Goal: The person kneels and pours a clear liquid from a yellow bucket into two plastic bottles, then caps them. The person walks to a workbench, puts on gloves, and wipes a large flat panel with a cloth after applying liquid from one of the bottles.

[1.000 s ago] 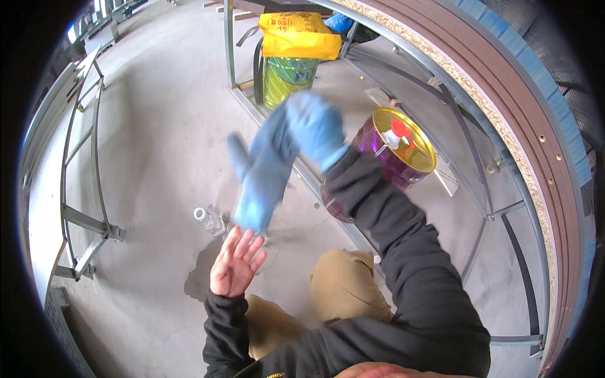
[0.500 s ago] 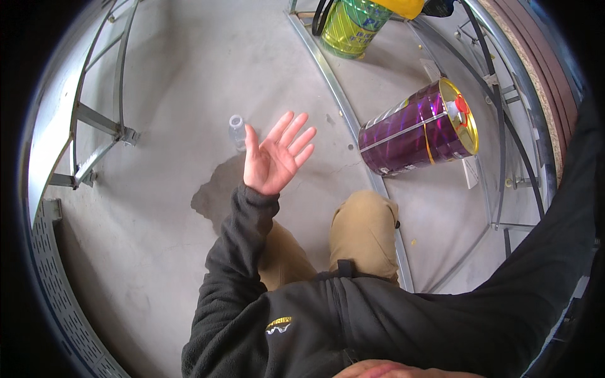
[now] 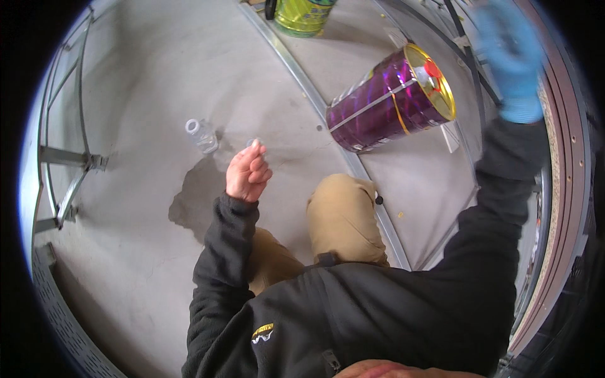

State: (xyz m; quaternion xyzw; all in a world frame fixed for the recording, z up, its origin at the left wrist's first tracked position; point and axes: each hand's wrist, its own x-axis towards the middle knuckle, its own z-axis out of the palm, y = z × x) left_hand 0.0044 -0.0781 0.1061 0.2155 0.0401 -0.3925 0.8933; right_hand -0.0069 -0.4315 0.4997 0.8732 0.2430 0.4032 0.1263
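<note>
My bare left hand (image 3: 249, 174) is closed over the floor, thumb and fingertips pinched together. A tiny clear bit shows at the fingertips, too small to name. Just beyond and left of it, a clear plastic bottle (image 3: 203, 137) with an open mouth is on the floor, not touched by the hand. My right hand (image 3: 509, 60), in a light blue glove, is raised at the far right beside a brown rail; motion smears its fingers. Nearest to it is a shiny purple metal drum (image 3: 384, 104) with a gold top and a red and white spout cap.
Part of a green and yellow drum (image 3: 304, 16) shows at the far edge. A metal strip (image 3: 296, 75) crosses the floor. Metal frames (image 3: 66, 154) stand on the left, the brown rail (image 3: 576, 164) curves along the right. A dark patch (image 3: 194, 198) marks the floor near my left knee.
My left hand went from open, palm up, to pinched shut. The gloved right hand came into view at the far right. The floor things sit further left in view; the view shifted.
</note>
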